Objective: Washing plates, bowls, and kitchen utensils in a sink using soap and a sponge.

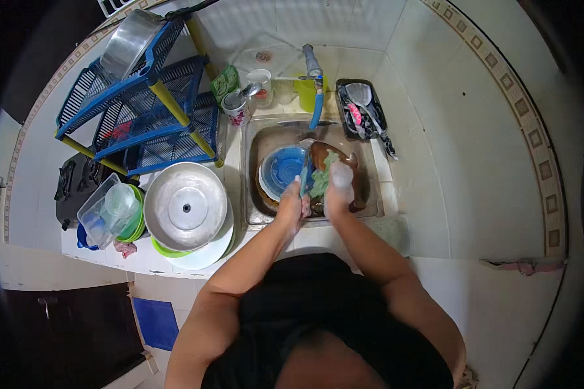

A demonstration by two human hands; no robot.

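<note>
Both of my hands are over the metal sink [248,194]. My left hand [294,202] is closed on the lower end of a thin light-blue piece [304,176], seen edge-on; its kind is unclear. Suds cover my right hand [339,189], which is closed on a pale green mesh scrubbing cloth [320,176] close beside that piece. A round blue bowl [283,167] sits in the sink's left half. Behind the cloth shows a brown, wet-looking surface [337,153], partly hidden by my right hand. The blue-ended faucet [316,111] hangs above the sink's far edge.
Left of the sink lie a round metal pan [185,201] on plates and a clear plastic container [104,211]. A blue tiered rack [143,104] stands behind them. Cups [236,110] line the back, and a black tray [350,94] of utensils is at back right.
</note>
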